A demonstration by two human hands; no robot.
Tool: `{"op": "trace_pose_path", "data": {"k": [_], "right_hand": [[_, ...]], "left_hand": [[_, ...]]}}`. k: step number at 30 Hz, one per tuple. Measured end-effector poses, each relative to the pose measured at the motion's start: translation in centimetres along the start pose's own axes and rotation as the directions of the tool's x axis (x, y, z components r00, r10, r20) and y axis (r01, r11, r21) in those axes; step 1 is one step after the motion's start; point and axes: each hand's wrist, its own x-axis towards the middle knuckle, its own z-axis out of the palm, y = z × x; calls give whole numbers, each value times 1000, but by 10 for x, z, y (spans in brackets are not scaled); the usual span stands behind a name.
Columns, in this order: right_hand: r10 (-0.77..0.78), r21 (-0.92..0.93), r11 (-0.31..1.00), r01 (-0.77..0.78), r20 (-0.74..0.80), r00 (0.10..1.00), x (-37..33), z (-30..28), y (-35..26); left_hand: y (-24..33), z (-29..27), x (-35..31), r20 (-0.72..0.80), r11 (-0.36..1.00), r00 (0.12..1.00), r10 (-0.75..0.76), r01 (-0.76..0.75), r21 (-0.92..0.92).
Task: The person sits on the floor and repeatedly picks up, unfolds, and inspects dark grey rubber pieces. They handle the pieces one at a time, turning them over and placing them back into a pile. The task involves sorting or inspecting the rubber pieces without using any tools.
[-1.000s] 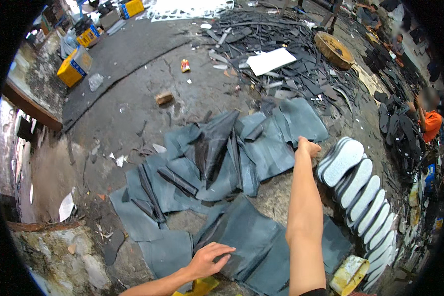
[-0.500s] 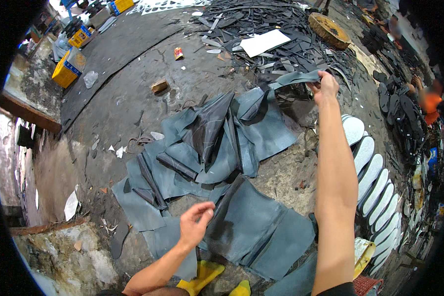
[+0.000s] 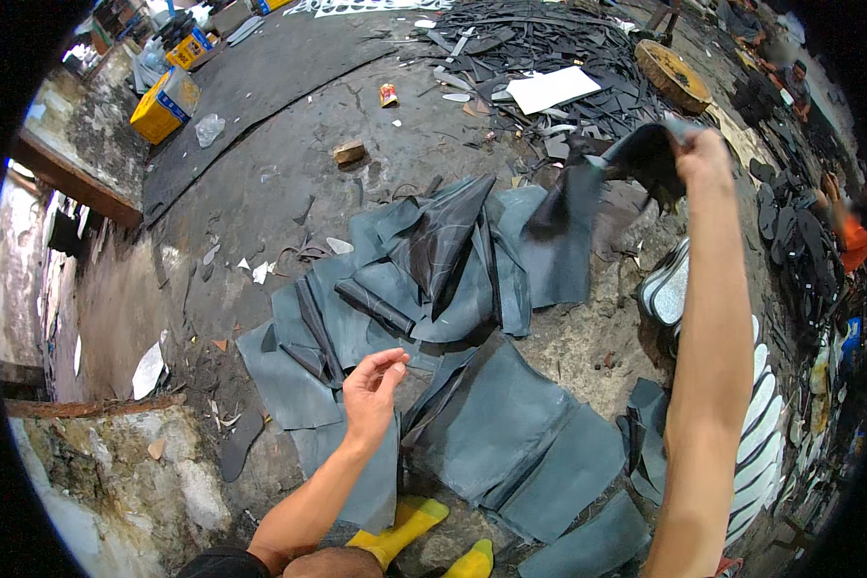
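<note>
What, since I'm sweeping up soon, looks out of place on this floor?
A red-and-yellow packet and a crumpled clear plastic bag lie loose on the floor, like stray litter. A white sheet sits askew on dark offcuts; grey-green sheets lie rumpled.

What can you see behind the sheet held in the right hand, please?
Behind the sheet in the right hand, dark scraps show past its upper edge; what it covers cannot be seen.
</note>
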Motion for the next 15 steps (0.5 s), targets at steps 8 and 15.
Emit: {"op": "trace_pose_path", "data": {"k": [8,15], "right_hand": [[-40,-190,977,96,278,960,-27,32,-60],[58,-380,922,72,318,946,-61,50,-75]], "left_hand": [[36,34,40,-29,967,967,254,-253,38],[77,214,141,213,736,779,589,-627,258]]}}
